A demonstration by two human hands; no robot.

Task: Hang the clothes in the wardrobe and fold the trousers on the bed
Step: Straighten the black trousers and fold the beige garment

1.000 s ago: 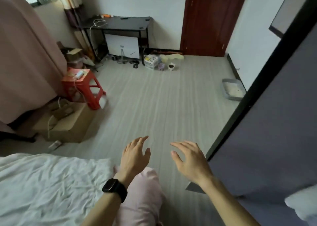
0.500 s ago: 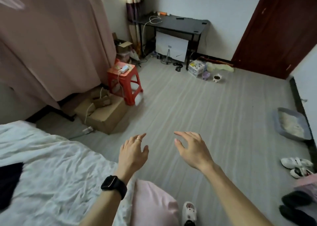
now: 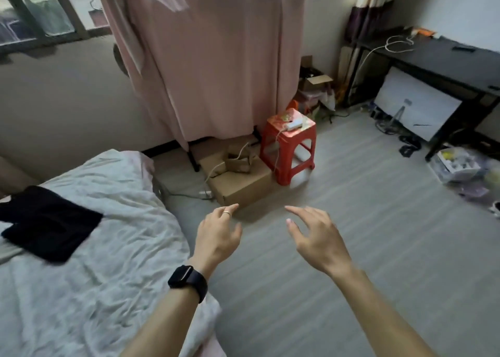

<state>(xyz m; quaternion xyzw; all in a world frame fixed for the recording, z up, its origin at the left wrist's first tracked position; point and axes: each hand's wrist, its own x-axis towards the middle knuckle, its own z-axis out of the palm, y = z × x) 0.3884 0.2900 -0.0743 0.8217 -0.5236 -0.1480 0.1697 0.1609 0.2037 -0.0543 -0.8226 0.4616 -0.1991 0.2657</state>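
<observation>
Crumpled white cloth sheet (image 3: 89,262) on the bed, matt black garment (image 3: 48,221), glossy red plastic stool (image 3: 288,145), matt cardboard box (image 3: 240,180).

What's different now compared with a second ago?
The view swung left toward the bed; a black garment lying on it came into sight. Nothing was picked up or let go. The left hand and right hand stayed open and empty, held out in front.

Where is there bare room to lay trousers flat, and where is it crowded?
Bare white sheet lies between the black garment and the bed's near edge. The floor by the cardboard box and red stool is crowded.
</observation>
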